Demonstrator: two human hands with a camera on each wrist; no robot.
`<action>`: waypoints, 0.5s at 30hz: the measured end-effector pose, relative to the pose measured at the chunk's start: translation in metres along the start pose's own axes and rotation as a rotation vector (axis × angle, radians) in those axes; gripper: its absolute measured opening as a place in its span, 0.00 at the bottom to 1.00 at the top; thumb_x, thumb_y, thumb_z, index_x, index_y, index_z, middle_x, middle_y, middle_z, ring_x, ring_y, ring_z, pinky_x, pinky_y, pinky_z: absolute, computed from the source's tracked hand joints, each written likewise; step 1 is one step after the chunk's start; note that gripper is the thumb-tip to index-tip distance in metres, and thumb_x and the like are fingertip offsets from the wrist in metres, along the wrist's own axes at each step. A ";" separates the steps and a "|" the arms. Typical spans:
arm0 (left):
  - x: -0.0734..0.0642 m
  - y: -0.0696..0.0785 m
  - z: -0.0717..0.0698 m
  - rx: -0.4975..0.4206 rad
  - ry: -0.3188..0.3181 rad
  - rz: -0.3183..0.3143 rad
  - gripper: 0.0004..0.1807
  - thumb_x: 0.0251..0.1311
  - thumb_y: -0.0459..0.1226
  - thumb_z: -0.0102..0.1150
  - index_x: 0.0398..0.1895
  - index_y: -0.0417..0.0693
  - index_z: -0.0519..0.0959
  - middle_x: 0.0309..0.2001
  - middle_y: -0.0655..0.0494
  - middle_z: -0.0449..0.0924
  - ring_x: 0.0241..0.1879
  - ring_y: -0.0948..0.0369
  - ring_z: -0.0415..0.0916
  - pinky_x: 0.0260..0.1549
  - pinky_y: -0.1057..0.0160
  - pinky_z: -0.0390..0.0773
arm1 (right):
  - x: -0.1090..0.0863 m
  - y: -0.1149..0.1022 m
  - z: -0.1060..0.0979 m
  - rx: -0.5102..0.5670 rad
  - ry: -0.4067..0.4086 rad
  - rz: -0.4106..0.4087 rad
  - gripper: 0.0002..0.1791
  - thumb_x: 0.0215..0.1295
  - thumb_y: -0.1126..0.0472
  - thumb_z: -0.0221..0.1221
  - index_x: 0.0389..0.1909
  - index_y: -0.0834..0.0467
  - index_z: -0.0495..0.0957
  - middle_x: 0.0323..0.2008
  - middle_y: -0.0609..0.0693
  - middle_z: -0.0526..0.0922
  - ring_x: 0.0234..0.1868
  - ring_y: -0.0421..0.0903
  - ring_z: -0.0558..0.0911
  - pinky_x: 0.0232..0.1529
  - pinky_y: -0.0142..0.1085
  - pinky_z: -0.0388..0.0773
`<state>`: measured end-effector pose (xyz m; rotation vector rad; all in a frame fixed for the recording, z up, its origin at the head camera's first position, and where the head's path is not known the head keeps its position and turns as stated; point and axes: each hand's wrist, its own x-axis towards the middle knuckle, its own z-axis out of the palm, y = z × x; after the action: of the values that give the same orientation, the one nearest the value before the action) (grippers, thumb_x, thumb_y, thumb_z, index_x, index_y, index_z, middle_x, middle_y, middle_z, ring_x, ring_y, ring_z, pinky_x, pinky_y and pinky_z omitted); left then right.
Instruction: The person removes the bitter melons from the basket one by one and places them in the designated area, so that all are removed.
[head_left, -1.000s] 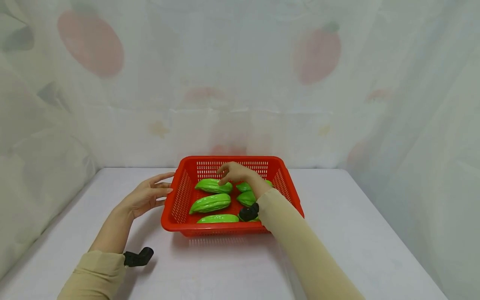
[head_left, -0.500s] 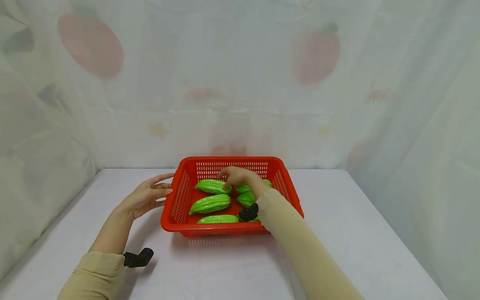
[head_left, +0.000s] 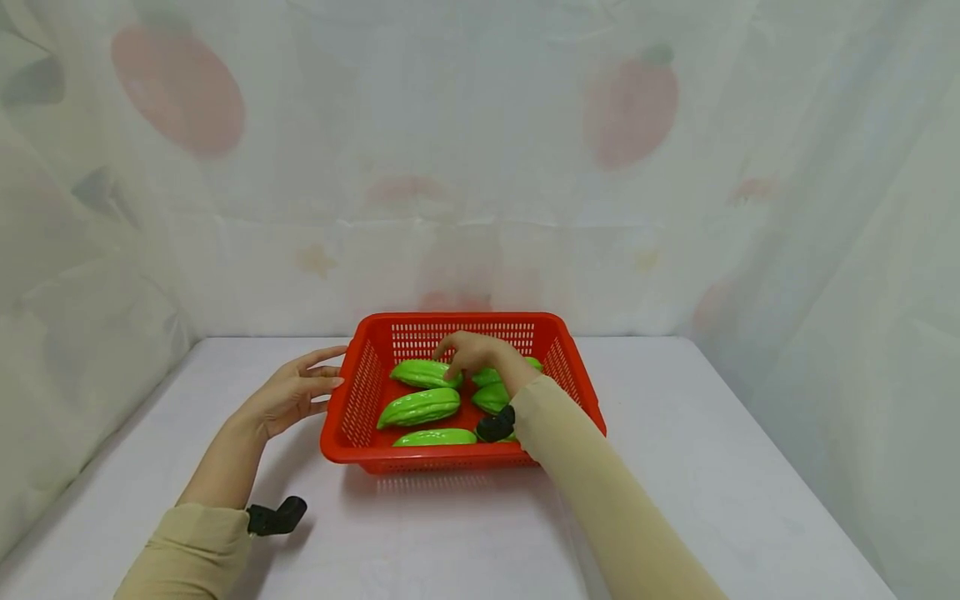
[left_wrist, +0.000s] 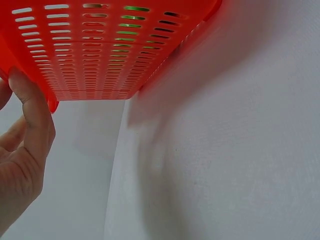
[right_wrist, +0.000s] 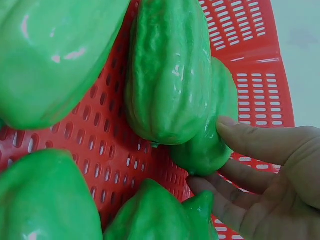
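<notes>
Down inside the red plastic basket (head_left: 360,392), my right hand (head_left: 472,354) sits over the far end, fingers loosely curled, with the fingertips (right_wrist: 227,125) just touching the tip of one green bitter gourd (right_wrist: 207,135). Not a real grip, nothing is clamped. That gourd lies right under my fingers with its long axis running away from the palm, half tucked under a fatter gourd (right_wrist: 167,75) lying parallel to it. My left hand (head_left: 292,392) is open, fingers straight, resting against the basket's outer left wall, so the right is clearly the nearer one. The gourds look like glossy moulded fakes: ridged, bumpy skin, tapered ends. Basket walls are slotted mesh, and it sits on a white cloth-covered table (head_left: 750,467).
</notes>
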<state>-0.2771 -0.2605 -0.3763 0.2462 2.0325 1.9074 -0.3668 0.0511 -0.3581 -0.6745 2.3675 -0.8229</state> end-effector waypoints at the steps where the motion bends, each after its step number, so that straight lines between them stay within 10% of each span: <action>1: 0.000 0.000 0.000 -0.001 0.000 0.000 0.39 0.69 0.36 0.55 0.78 0.46 0.48 0.45 0.68 0.82 0.43 0.68 0.82 0.46 0.61 0.82 | 0.000 0.000 0.000 0.002 -0.001 0.005 0.27 0.68 0.66 0.59 0.68 0.58 0.69 0.61 0.57 0.72 0.20 0.41 0.61 0.33 0.39 0.65; 15: 0.001 0.001 0.001 -0.016 -0.007 -0.001 0.39 0.69 0.36 0.54 0.78 0.46 0.48 0.45 0.68 0.82 0.43 0.68 0.82 0.46 0.62 0.82 | -0.004 -0.003 -0.006 0.023 0.043 0.038 0.27 0.65 0.67 0.61 0.65 0.57 0.71 0.63 0.58 0.69 0.25 0.44 0.64 0.38 0.42 0.72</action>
<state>-0.2776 -0.2595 -0.3758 0.2471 2.0114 1.9191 -0.3668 0.0535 -0.3508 -0.6059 2.3978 -0.8547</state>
